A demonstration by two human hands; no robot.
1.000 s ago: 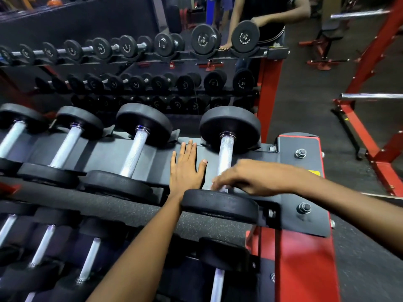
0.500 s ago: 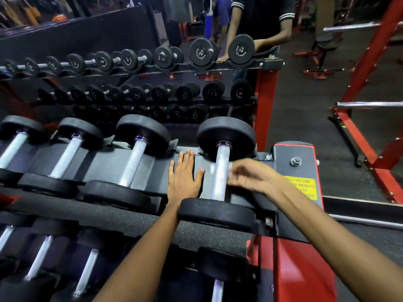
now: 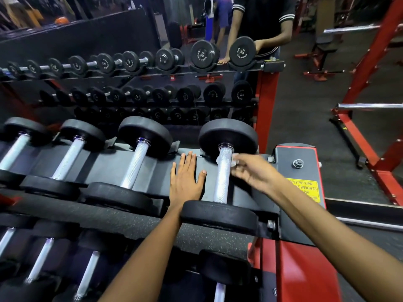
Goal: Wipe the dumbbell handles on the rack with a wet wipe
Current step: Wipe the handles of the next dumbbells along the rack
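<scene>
The rightmost dumbbell on the top tier has a knurled silver handle between two black heads. My right hand pinches a small white wet wipe against the upper right side of that handle, near the far head. My left hand lies flat, fingers straight, on the grey rack shelf just left of the same dumbbell. Three more dumbbells with silver handles sit to the left on this tier.
A lower tier holds more dumbbells. The rack's red end post with a yellow label stands to the right. Behind, a second rack carries several dumbbells, with a person leaning on it. Red frames stand at far right.
My right hand has slid with the wipe from the near end of the handle up to its far end. My left hand has stayed flat on the shelf.
</scene>
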